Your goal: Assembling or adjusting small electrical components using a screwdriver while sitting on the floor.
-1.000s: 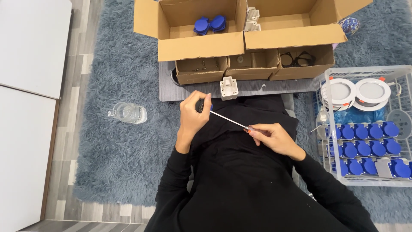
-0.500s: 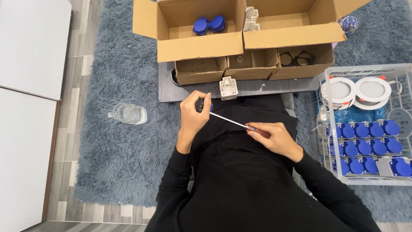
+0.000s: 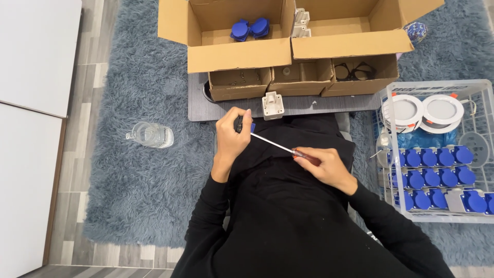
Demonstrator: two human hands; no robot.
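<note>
Barely a change from half a second back: both hands hold their spots over the lap, and the screwdriver (image 3: 272,143) keeps the same slant, tip up-left, handle down-right.

Left hand (image 3: 230,138) is curled shut around a small blue part (image 3: 246,125), thumb up beside it, only a sliver of blue and dark showing past the fingers. Right hand (image 3: 323,166) is clamped on the screwdriver's reddish handle, fingers wrapped together over it. The thin shaft runs from that fist straight into the part in the left hand.

Just above the left hand, a white socket box (image 3: 272,105) sits on the grey board (image 3: 198,105), close to the knuckles but not touching. Behind it, three small cartons (image 3: 301,78) line the board's far edge, with two big open boxes (image 3: 237,51) over them; blue caps (image 3: 250,28) lie inside the left one, glasses (image 3: 354,71) in the rightmost carton.

To the right, a wire basket (image 3: 486,85) packed with blue sockets (image 3: 437,170) and two round white lamps (image 3: 424,109) stands near the right forearm. To the left it's open rug (image 3: 139,77), with only a glass (image 3: 150,135) well apart from the left hand.
</note>
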